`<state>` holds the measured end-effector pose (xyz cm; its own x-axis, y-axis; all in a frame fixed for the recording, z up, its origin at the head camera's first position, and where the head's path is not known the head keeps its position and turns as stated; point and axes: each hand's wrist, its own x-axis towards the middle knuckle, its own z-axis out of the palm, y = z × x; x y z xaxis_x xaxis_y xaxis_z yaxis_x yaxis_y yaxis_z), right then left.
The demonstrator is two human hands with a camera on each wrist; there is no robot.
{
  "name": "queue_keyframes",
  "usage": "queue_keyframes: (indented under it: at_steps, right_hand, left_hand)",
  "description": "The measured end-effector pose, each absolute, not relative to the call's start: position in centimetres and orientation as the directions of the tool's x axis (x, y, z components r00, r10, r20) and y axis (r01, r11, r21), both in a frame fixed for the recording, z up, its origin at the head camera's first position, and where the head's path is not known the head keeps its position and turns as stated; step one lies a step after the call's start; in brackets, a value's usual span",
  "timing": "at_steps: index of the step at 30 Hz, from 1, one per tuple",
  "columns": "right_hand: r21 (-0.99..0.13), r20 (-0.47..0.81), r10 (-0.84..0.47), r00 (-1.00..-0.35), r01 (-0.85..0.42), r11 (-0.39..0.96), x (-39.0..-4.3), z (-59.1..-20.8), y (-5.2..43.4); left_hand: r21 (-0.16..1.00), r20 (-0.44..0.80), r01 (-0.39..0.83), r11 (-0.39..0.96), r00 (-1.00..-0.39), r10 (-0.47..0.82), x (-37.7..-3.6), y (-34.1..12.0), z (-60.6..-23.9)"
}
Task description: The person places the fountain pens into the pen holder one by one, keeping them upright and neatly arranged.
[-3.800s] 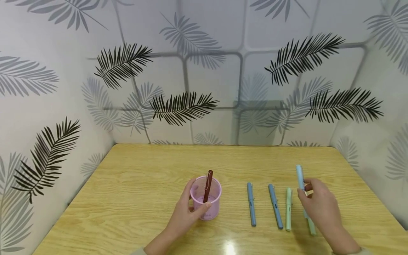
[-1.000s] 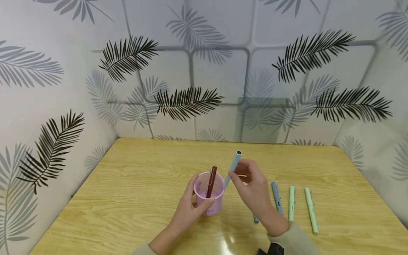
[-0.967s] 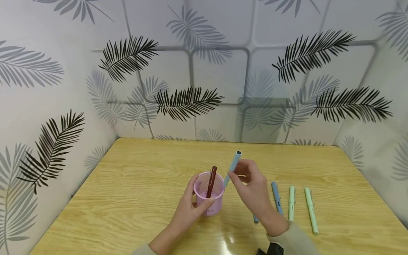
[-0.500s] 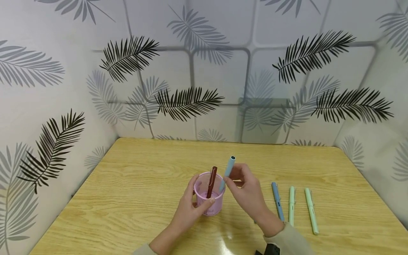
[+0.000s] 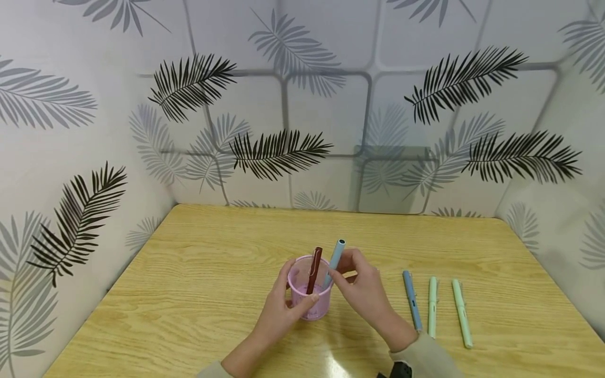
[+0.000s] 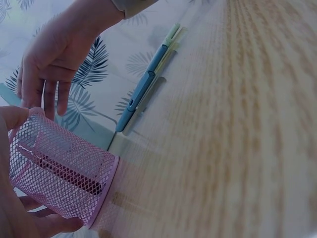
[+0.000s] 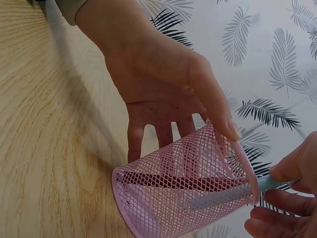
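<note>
Pale-blue pen (image 5: 336, 256) in cup (image 5: 322, 305) beside maroon pen (image 5: 314, 269).

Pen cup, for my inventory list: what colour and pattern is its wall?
Pink mesh with diamond-shaped openings; the right wrist view shows the cup best.

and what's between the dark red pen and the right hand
The light blue pen, which slants into the pink cup, and part of the cup's rim. The head view shows both, with the right hand pinching the pen.
</note>
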<state>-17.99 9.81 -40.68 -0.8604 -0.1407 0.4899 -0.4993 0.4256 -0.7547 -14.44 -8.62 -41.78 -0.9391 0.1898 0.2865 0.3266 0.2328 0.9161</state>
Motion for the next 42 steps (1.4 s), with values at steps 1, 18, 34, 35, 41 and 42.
queue_keyframes:
  at_steps: [1, 18, 34, 35, 41, 42]
  right_hand:
    - [-0.757, 0.483, -0.141, -0.864, -0.493, 0.428, -18.0, -40.8, 9.8]
    - [-0.747, 0.471, -0.141, -0.871, -0.479, 0.461, -18.2, -41.9, 10.4]
    - [-0.753, 0.384, -0.113, -0.916, -0.382, 0.535, -17.6, -42.6, 12.1]
    - [-0.749, 0.390, -0.109, -0.914, -0.384, 0.539, -17.6, -42.6, 12.3]
    - [-0.763, 0.388, -0.096, -0.916, -0.378, 0.524, -17.5, -42.7, 13.6]
    - [-0.763, 0.388, -0.097, -0.916, -0.379, 0.523, -17.4, -42.7, 13.8]
  left_hand:
    - [0.916, 0.287, 0.327, 0.232, -0.939, 0.189, -14.4, -8.6, -41.8]
    - [0.907, 0.332, 0.367, 0.207, -0.925, 0.183, -15.0, -8.6, -43.1]
    - [0.921, 0.305, 0.336, 0.196, -0.936, 0.175, -14.6, -8.5, -42.4]
    - [0.921, 0.305, 0.336, 0.197, -0.936, 0.174, -14.6, -8.5, -42.4]
    - [0.926, 0.293, 0.321, 0.198, -0.943, 0.160, -14.6, -8.5, -42.3]
    - [0.928, 0.291, 0.319, 0.194, -0.944, 0.158, -14.6, -8.5, -42.3]
